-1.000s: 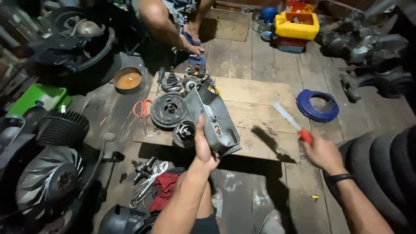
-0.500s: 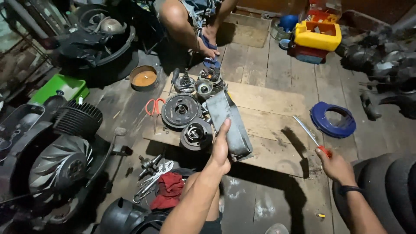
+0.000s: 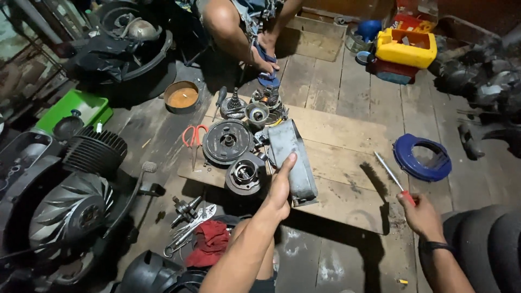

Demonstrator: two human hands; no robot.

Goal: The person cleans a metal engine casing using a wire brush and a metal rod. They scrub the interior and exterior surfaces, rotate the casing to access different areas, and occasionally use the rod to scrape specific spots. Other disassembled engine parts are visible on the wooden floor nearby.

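Observation:
My left hand (image 3: 280, 188) grips the near end of a long grey metal engine cover (image 3: 292, 159) that lies on a wooden board (image 3: 347, 163). My right hand (image 3: 420, 214) holds a red-handled screwdriver (image 3: 392, 173), its shaft pointing up and away over the board's right edge. Left of the cover sit a round dark clutch disc (image 3: 227, 142) and a smaller round metal part (image 3: 245, 174). More small engine parts (image 3: 256, 108) cluster at the board's far end.
Another person's bare leg and sandalled foot (image 3: 259, 54) rest beyond the board. Red-handled scissors (image 3: 194, 139), a rusty bowl (image 3: 182, 96), a blue ring (image 3: 422, 158), a yellow container (image 3: 406, 48), a green tray (image 3: 76, 108), a finned engine (image 3: 70, 201), wrenches and a red rag (image 3: 209, 241), tyres (image 3: 488, 244).
The view has shifted slightly; my left hand stays on the grey cover. My right hand with the screwdriver has drawn a little nearer to me.

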